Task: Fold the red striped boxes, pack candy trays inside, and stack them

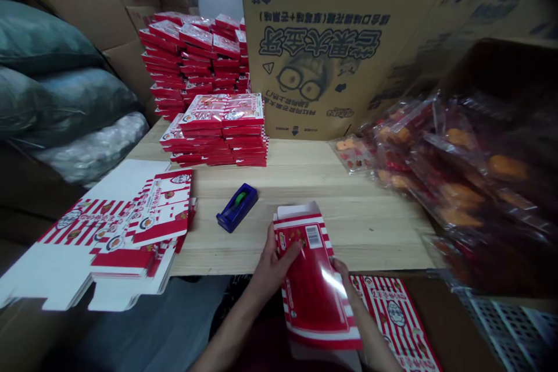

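A red and white striped carton [311, 290], with a barcode on its face, is held over the near edge of the table. My left hand [274, 261] grips its left side, thumb lying across the printed face. At the right side my right hand [342, 273] is closed round the edge; most of its fingers are hidden behind the carton. White flaps stick out at the carton's top and bottom ends. Just beyond it on the table lies a blue tape dispenser [238, 207] with a green roll.
Flat printed carton blanks [126, 221] lie at the left. Stacks of red boxes [222, 128] stand behind. Clear-wrapped packs [436, 157] pile up at the right. A large cardboard box [331, 70] backs the wooden table [349, 203]. More striped cartons [399, 319] sit below its front edge.
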Available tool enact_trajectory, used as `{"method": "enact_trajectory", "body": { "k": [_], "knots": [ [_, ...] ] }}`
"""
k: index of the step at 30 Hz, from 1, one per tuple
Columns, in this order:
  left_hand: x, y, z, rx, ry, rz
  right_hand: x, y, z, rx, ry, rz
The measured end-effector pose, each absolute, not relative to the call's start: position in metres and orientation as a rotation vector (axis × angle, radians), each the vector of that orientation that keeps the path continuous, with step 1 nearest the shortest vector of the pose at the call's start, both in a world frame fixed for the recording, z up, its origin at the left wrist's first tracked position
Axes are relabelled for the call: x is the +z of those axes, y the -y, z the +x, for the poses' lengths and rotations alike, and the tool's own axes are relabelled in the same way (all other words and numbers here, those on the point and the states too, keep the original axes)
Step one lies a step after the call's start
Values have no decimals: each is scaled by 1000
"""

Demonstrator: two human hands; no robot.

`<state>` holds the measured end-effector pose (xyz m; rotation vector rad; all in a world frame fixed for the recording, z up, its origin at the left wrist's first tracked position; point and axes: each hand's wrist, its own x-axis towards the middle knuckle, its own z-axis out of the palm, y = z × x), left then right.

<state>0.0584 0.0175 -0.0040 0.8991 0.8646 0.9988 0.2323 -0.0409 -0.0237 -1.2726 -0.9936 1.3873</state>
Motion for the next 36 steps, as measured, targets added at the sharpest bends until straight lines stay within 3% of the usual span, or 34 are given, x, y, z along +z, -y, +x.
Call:
{"method": "enact_trajectory", "body": {
  "k": [8,15,24,29,36],
  "knots": [
    [-12,-9,64,1043,-1041,1133,-29,19,235,1293,1012,-1426],
    [-16,-5,76,1018,-1054,1239,-32,34,218,1377,1109,-1231],
    [-3,-18,66,914,-961,1060,-21,16,230,1386,857,-1181],
    [-13,-11,84,1032,-1032,1131,-20,20,224,1570,895,-1059],
    [-16,-12,73,1060,-1039,1013,-22,20,224,1522,661,-1181]
  ]
}}
